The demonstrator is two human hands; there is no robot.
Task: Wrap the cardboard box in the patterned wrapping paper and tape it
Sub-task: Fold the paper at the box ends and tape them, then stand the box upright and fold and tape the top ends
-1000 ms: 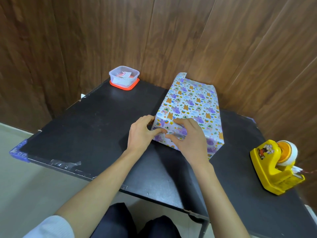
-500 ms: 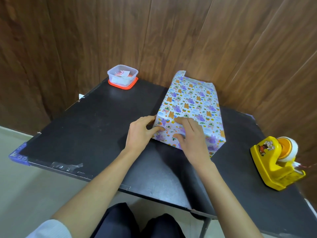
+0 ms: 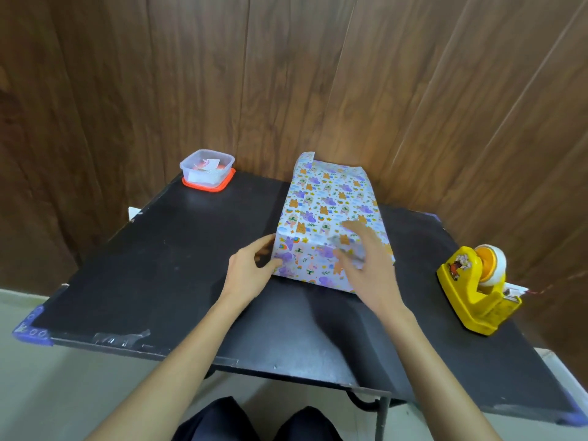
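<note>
The cardboard box (image 3: 331, 214), fully covered by the patterned wrapping paper (image 3: 318, 265), lay flat on the black desk (image 3: 152, 281), toward its far middle, with its long side running away from the person. A loose strip of paper stood up at its far left corner. The left hand (image 3: 251, 272) cupped the box's near left corner, fingers against the left side and thumb on the near face. The right hand (image 3: 372, 268), blurred, was over the near right part of the box with its fingers stretched out and apart; whether it touched the paper could not be told. A yellow tape dispenser (image 3: 477, 291) sat well apart to the right. A clear container (image 3: 207, 168) on a red lid stood at the far left corner, before the wooden wall (image 3: 286, 74).
</note>
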